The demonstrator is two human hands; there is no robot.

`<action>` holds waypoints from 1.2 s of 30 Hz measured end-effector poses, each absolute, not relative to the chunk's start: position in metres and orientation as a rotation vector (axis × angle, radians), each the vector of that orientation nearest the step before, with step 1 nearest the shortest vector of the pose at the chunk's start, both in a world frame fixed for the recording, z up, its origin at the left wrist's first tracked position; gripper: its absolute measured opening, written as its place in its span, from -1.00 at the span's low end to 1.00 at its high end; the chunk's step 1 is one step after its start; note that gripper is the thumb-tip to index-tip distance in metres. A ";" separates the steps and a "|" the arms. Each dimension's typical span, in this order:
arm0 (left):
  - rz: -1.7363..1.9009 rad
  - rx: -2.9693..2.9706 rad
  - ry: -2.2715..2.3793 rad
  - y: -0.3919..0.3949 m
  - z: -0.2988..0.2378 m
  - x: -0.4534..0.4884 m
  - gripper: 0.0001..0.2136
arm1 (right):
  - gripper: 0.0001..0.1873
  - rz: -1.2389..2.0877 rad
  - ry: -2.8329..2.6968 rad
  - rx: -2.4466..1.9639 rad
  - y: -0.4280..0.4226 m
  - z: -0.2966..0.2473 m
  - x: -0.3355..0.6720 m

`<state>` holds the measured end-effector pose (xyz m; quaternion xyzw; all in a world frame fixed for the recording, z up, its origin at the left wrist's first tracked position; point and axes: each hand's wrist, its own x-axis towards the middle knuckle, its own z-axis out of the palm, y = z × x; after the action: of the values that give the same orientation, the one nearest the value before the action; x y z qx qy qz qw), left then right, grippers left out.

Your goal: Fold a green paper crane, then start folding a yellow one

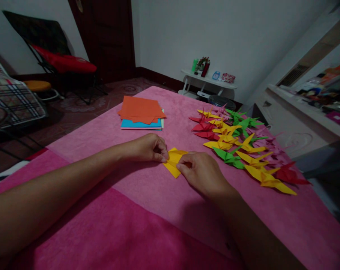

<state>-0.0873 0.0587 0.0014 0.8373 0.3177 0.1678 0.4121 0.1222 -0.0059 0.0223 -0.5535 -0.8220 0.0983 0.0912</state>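
Note:
A partly folded piece of yellow origami paper [174,170] lies on the pink cloth between my hands, one corner pointing toward me. My left hand [151,148] pinches its left side between thumb and fingers. At the right edge, my right hand [202,170] has its thumb and fingers closed on the paper too. A raised flap curves up between the two pinches. My fingers cover both side corners, so the exact folds there are hidden.
A stack of orange paper [142,108] lies on blue and paler sheets [142,125] beyond my left hand. To the right stand several folded paper cranes [229,140] in yellow, green, red and pink. A white shelf [209,78] stands by the wall, and a folding chair [63,62] at back left.

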 end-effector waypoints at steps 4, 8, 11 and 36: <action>0.426 2.075 0.858 0.059 0.000 -0.086 -0.92 | -0.79 0.241 -2.464 -1.665 -0.007 0.023 0.121; 0.395 2.040 0.925 0.059 -0.003 -0.086 -0.91 | -0.78 0.233 -2.478 -1.688 -0.008 0.024 0.119; 0.370 2.035 0.946 0.059 -0.005 -0.086 -0.91 | -0.78 0.223 -2.492 -1.692 -0.008 0.025 0.118; 0.317 2.088 1.168 0.056 -0.004 -0.080 -0.82 | -0.74 0.146 -2.530 -1.761 -0.011 0.030 0.112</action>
<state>-0.0801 0.0556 -0.0040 0.8085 0.4523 0.1228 0.3559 0.1121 -0.0113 0.0302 -0.5706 -0.8194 0.0474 0.0278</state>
